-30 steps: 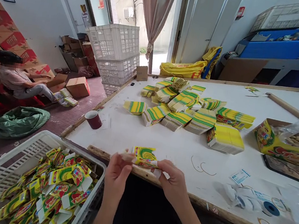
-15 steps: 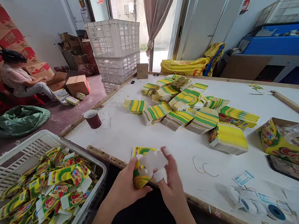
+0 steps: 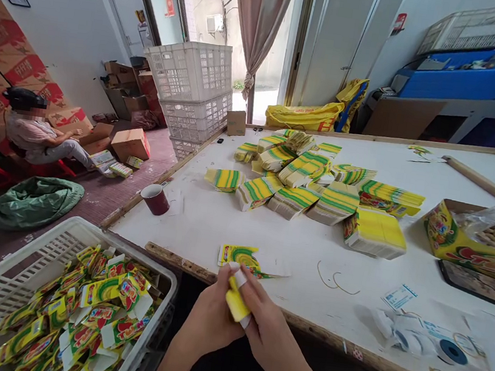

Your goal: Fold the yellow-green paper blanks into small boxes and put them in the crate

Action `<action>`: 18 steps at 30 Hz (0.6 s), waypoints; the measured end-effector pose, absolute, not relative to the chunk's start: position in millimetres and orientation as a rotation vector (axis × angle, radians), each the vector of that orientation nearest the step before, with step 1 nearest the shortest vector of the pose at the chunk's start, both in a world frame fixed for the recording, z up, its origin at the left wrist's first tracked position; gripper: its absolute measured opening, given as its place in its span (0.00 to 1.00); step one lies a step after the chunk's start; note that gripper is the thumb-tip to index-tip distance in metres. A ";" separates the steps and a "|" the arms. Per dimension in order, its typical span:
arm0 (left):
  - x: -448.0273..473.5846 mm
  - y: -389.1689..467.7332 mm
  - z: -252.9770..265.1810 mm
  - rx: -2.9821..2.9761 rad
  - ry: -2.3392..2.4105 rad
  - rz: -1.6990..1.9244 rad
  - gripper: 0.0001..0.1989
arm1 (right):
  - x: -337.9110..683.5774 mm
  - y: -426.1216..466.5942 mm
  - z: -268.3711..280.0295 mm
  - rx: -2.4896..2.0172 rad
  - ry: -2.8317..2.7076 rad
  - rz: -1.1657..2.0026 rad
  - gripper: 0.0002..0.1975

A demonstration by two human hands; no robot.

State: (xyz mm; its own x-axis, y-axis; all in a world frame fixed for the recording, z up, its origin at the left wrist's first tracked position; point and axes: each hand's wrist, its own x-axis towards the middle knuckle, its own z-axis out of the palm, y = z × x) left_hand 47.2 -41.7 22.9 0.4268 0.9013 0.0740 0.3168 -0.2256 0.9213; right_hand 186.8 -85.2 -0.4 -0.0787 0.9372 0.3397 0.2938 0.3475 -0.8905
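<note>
Between my two hands, at the table's near edge, is a small yellow cardboard box (image 3: 236, 302). My left hand (image 3: 210, 309) is closed around its left side. The fingers of my right hand (image 3: 266, 318) press on its right side, over the end. Most of the box is hidden by my fingers. Just beyond them lies a flat printed carton (image 3: 240, 257), yellow and green with a white flap. To the left, a white plastic crate (image 3: 80, 225) holds many small folded boxes (image 3: 101, 294).
Stacks of flat cartons (image 3: 294, 195) cover the table's middle. A dark red mug (image 3: 156, 199) stands at the left, rubber bands (image 3: 337, 282) and tape rolls (image 3: 452, 351) lie right, near a phone (image 3: 486, 285). A person (image 3: 37, 128) sits at far left.
My hands have drawn together around the box, and its white flaps, spread open before, are now folded in or covered. The view has shifted slightly.
</note>
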 end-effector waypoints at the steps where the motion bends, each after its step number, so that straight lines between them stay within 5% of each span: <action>1: 47.8 -41.0 20.9 1.767 1.067 0.841 0.33 | 186.8 -85.2 -2.5 -1.139 -1.652 0.706 0.27; 5: 48.7 -35.1 18.6 1.677 1.445 1.034 0.38 | 195.4 -77.2 -9.4 -1.204 -1.521 0.444 0.27; 8: 44.3 -28.2 21.7 1.364 1.336 0.985 0.32 | 202.9 -71.2 -12.4 -1.232 -1.458 0.363 0.26; 18: 40.3 -26.2 24.3 0.939 1.117 1.148 0.23 | 218.4 -68.2 -10.5 -1.168 -1.731 0.554 0.08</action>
